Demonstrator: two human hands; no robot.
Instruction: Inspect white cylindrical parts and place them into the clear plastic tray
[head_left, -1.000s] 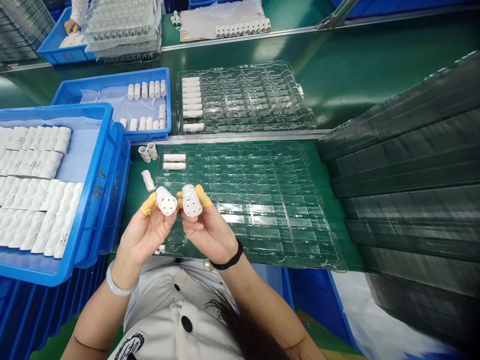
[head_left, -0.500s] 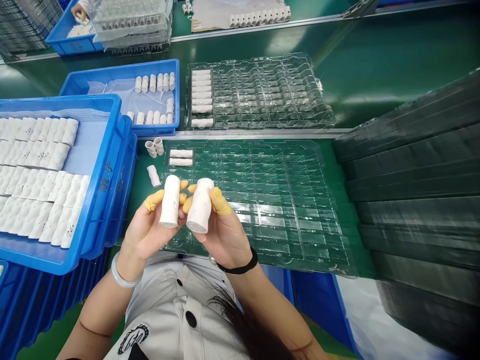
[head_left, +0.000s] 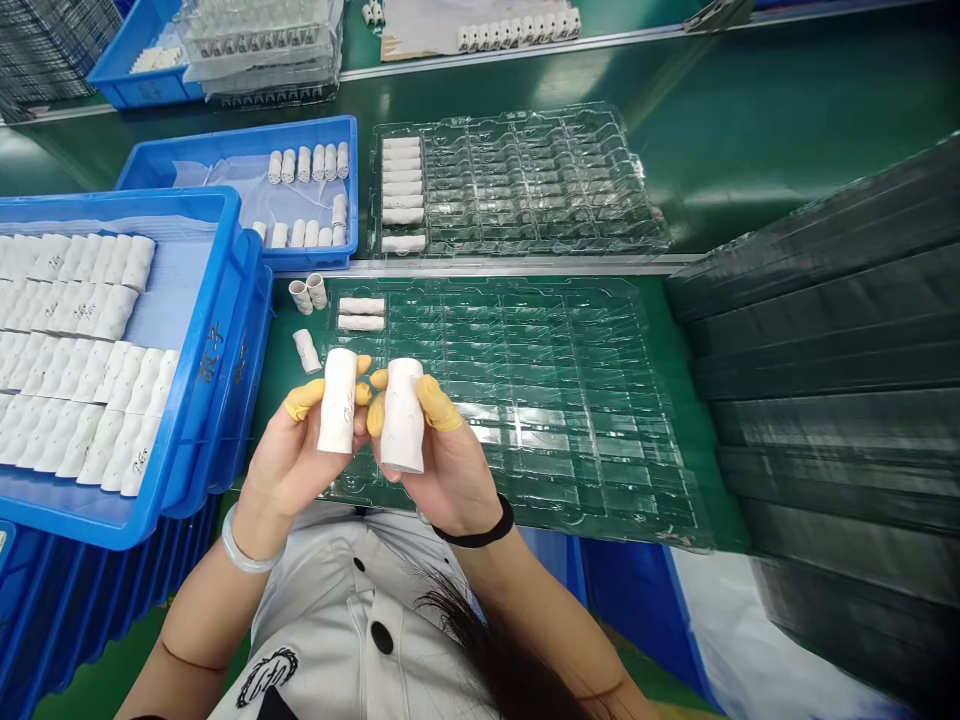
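Note:
My left hand point(head_left: 296, 455) is shut on a white cylindrical part point(head_left: 338, 400), which has small grey markings on its side. My right hand point(head_left: 431, 470) holds a similar white cylinder point(head_left: 403, 415) upright, close beside the other without touching it. Yellow finger cots cover some fingers on both hands. Both hands are above a clear plastic tray point(head_left: 570, 420) with moulded slots. Near my left hand, a loose white cylinder point(head_left: 306, 351) lies on the green bench. Two short tubes point(head_left: 308, 292) stand beyond it, and two white pieces point(head_left: 361, 315) lie in the tray's corner slots.
A large blue crate point(head_left: 225, 300) with rows of white parts stands to the left. Beyond it are a smaller blue crate point(head_left: 240, 135) and a second clear tray point(head_left: 517, 180). Dark stacked trays point(head_left: 825, 350) rise on the right. A stack of clear trays point(head_left: 262, 50) stands at the back.
Both cylinders have turned from showing their holed ends toward me to standing lengthwise, with their sides in view. My hands have shifted slightly, and the view has moved a little.

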